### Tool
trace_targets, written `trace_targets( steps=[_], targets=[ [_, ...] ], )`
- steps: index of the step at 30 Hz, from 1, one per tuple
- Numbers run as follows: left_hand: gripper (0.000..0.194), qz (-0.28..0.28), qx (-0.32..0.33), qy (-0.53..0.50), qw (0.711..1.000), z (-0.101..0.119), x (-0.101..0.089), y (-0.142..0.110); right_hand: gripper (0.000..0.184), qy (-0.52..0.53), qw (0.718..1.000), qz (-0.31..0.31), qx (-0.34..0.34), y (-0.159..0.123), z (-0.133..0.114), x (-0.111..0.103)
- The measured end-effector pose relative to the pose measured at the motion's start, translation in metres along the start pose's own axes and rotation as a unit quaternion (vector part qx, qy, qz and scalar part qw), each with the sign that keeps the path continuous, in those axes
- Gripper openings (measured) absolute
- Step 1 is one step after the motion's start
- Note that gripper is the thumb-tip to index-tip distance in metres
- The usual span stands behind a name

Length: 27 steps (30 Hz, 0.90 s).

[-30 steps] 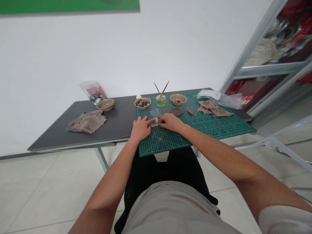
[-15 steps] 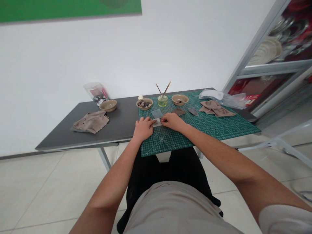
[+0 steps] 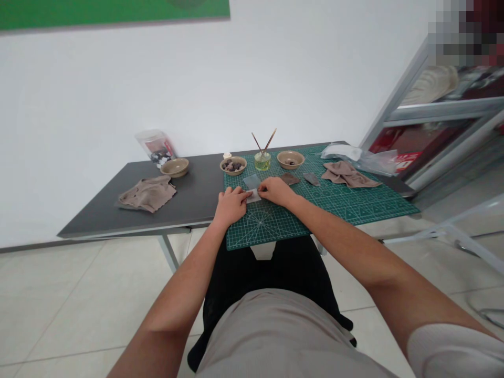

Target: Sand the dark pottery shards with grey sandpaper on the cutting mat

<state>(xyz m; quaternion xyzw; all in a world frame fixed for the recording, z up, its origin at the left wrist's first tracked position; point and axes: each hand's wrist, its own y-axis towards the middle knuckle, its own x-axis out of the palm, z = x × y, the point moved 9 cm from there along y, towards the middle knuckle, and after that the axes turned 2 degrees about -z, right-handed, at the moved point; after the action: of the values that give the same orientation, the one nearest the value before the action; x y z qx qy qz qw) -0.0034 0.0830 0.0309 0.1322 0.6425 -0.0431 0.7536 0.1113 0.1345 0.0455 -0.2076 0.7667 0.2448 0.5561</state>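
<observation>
Still both hands (image 3: 232,206) (image 3: 276,191) on white slip (image 3: 254,196)

A white wall (image 3: 118,94) rises behind a dark grey table (image 3: 157,220) on pale metal legs, with a green panel (image 3: 110,8) along the wall's upper edge. Pale square floor tiles (image 3: 79,304) run beneath. At right stands a metal-framed glass cabinet (image 3: 433,113), its upper corner blurred, beside a white metal frame (image 3: 444,231).

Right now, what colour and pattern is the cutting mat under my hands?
The cutting mat is green with a pale grid and radial lines, best in the head view.
</observation>
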Motion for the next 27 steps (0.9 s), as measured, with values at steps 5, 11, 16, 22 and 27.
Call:
trace_targets(
  steps=[5,11,16,22,27],
  targets=[
    [0.047,-0.005,-0.009,0.004,1.0,0.0,0.0,-0.001,0.016,0.0,1.0,0.009,-0.011,0.0,-0.003,0.003],
    [0.048,-0.009,-0.001,0.014,1.0,0.002,0.001,-0.001,0.016,0.002,1.0,0.005,-0.01,-0.002,0.001,0.003],
    [0.043,0.01,-0.007,0.002,1.0,-0.002,0.0,-0.002,0.018,0.008,1.0,0.005,-0.012,0.002,-0.008,0.003],
    [0.043,0.027,-0.005,-0.025,0.999,-0.003,-0.003,-0.003,0.018,0.167,0.983,0.076,0.023,-0.02,0.006,-0.008],
    [0.057,0.049,-0.05,-0.095,0.993,-0.015,-0.009,-0.002,0.026,0.276,0.948,0.155,0.028,-0.029,0.026,-0.011]
  ],
)
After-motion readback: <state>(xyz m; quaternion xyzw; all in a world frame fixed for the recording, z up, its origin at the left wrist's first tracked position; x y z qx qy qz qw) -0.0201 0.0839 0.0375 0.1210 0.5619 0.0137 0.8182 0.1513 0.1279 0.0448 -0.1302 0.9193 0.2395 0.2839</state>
